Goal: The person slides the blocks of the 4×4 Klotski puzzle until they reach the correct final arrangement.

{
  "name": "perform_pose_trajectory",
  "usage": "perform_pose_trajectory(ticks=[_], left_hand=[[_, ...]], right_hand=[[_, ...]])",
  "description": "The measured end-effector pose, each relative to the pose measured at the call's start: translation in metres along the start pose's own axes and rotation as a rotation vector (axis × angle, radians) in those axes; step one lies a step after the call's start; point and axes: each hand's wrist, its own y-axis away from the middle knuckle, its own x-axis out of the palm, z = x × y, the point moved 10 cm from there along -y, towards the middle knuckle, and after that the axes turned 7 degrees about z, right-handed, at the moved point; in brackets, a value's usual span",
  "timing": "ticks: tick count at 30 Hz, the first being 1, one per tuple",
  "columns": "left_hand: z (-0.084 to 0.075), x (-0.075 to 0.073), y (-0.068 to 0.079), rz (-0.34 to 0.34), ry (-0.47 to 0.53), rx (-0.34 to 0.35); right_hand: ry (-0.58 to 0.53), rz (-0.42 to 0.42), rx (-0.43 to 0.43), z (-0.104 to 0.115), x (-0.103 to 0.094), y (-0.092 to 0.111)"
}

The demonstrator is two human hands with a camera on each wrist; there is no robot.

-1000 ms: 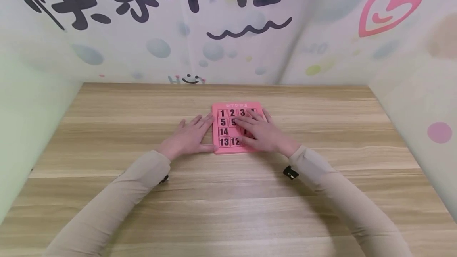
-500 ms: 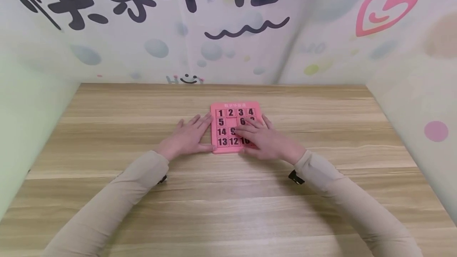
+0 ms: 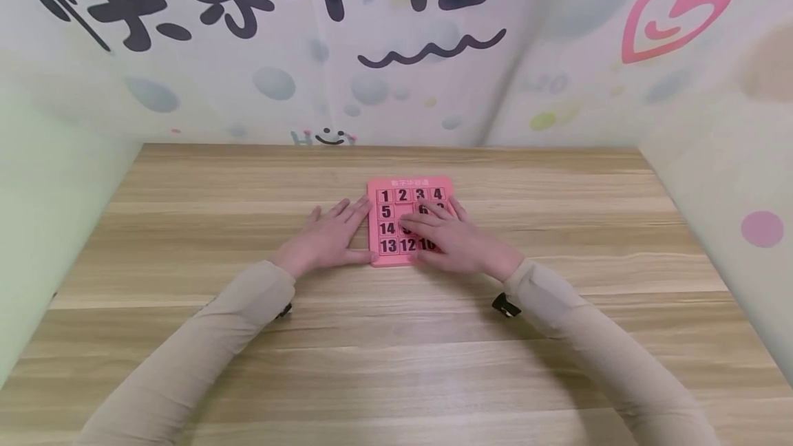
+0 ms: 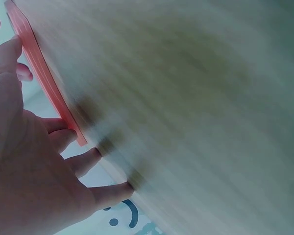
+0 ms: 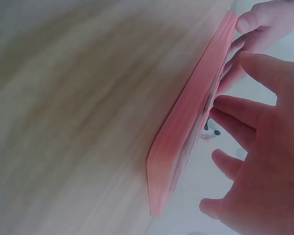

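A pink number sliding puzzle lies flat on the wooden table. My left hand rests along its left side, fingers spread, with the thumb at the lower left corner. In the left wrist view that thumb touches the puzzle's edge. My right hand reaches over the right half, fingers fairly straight, fingertips at the tile 9 in the third row. The vacant slot is right above that tile, between 5 and 6. Several tiles at the lower right are hidden under the right hand.
The wooden table stretches around the puzzle on all sides. A white printed wall rises behind it, with pale side walls left and right. A black strap piece shows under the right wrist.
Tile 9 has gone down from the second row to the third, leaving its former slot vacant. The right hand has shifted slightly toward the body with it; the left hand has stayed put.
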Motion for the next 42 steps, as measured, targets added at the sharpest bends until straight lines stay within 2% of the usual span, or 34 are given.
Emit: perform_pose_trajectory(ticks=[17,21,31,42], left_hand=[[0.0,0.0,-0.001,0.008,0.002,-0.008],[0.0,0.0,-0.001,0.01,0.008,-0.009],[0.0,0.0,0.0,0.005,0.013,-0.008],[-0.001,-0.001,0.0,0.002,0.009,-0.006]], right_hand=[[0.001,0.012,0.014,0.005,-0.004,-0.016],[-0.015,-0.012,0.013,-0.001,-0.007,-0.011],[-0.025,-0.042,0.072,-0.027,-0.013,0.009],[-0.031,-0.032,0.093,-0.036,-0.01,0.015]])
